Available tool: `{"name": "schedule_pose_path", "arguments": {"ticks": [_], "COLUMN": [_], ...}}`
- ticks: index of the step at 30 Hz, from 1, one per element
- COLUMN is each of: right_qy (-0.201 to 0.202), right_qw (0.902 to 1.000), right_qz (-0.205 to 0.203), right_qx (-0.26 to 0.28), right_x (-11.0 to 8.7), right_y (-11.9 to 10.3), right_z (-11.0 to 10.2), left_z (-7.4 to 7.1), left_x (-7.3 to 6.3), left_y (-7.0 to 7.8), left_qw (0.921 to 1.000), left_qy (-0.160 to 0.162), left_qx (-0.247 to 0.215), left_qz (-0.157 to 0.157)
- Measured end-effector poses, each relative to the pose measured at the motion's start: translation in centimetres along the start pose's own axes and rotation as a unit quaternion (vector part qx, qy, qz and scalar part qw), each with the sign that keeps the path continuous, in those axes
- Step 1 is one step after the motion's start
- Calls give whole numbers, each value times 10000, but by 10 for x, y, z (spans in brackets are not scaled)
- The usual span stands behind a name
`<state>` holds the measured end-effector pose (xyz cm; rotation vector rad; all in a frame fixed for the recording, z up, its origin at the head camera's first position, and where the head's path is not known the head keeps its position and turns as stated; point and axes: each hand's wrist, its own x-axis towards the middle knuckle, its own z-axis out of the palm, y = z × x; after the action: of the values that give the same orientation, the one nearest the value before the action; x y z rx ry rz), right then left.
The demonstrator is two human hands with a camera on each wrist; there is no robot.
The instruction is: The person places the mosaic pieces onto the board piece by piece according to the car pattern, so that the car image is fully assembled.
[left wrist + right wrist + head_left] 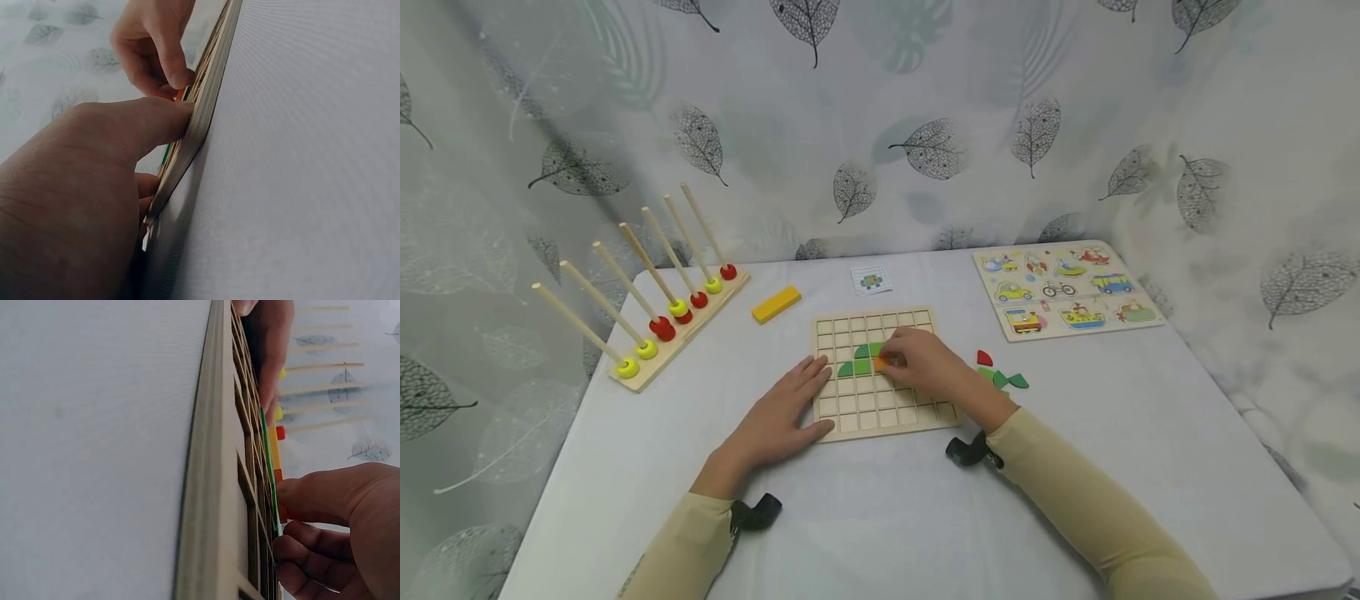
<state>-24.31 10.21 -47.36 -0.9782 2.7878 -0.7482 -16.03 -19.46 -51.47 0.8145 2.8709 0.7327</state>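
Note:
A wooden grid board (pixel 880 423) lies on the white table, with several green pieces (pixel 853 367) set in its upper-middle cells. Over those cells my right hand (pixel 925 367) pinches an orange piece (pixel 880 364) between thumb and fingers. The right wrist view shows that orange block (pixel 279 478) at the thumb tip, right by the board's surface. My left hand (pixel 778 414) rests along the board's left edge, fingers spread and fairly straight. Its thumb (pixel 165 119) touches the board's edge in the left wrist view. The right hand covers part of the grid.
Right of the board lie loose green pieces (pixel 1000 379) and a red piece (pixel 984 358). A small picture card (pixel 871 281) and a yellow block (pixel 777 305) sit behind it. A pegged bead stand (pixel 681 333) stands at left, a vehicle puzzle board (pixel 1060 292) at back right.

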Motion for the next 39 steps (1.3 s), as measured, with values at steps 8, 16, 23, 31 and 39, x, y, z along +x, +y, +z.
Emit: {"name": "schedule_pose_path", "arguments": {"ticks": [8, 16, 23, 31, 39], "right_qy": [-99, -97, -126, -77, 61], "right_qw": [9999, 9999, 9998, 9999, 9997], "right_qz": [48, 9, 124, 148, 202], "right_qx": [-42, -55, 15, 41, 84], "right_x": [1, 0, 0, 0, -3], "right_y": [-3, -2, -3, 0, 5], "right_z": [0, 1, 0, 1, -8], "left_z": [1, 2, 1, 0, -1], "left_x": [0, 1, 1, 1, 0], "left_y": [0, 0, 1, 2, 3], "left_qw": [10000, 10000, 10000, 10000, 10000], "left_qy": [21, 31, 8, 2, 18], "left_qx": [17, 30, 21, 6, -27], "left_qz": [35, 50, 32, -17, -5]}}
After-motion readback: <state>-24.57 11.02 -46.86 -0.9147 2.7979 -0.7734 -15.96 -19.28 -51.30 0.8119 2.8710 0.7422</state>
